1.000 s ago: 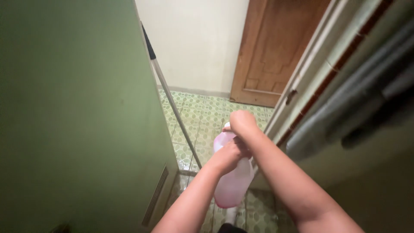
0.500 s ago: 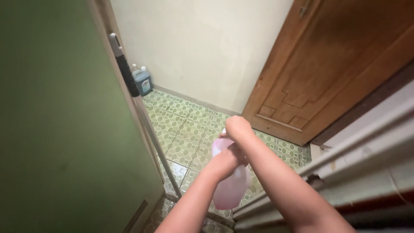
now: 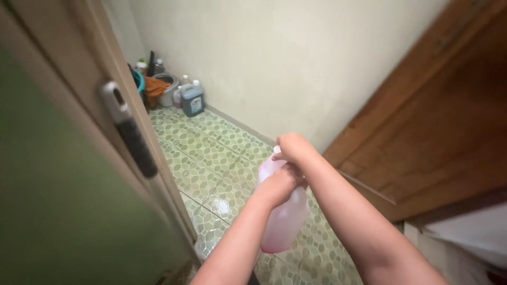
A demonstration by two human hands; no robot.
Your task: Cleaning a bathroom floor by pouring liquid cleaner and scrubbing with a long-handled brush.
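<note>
Translucent pink plastic bottle (image 3: 285, 219): rounded body, pale pink liquid inside, white cap at top mostly hidden. Held upright, slightly tilted, in mid-air above floor. Left hand (image 3: 279, 186) wrapped around upper body; right hand (image 3: 293, 148) closed over cap. Lower body hangs free below both hands.

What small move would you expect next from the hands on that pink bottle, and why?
Probably a further twist of the cap: the right hand covers the top of the pink bottle, while the left hand grips its neck, holding it above the green tiled floor.
</note>
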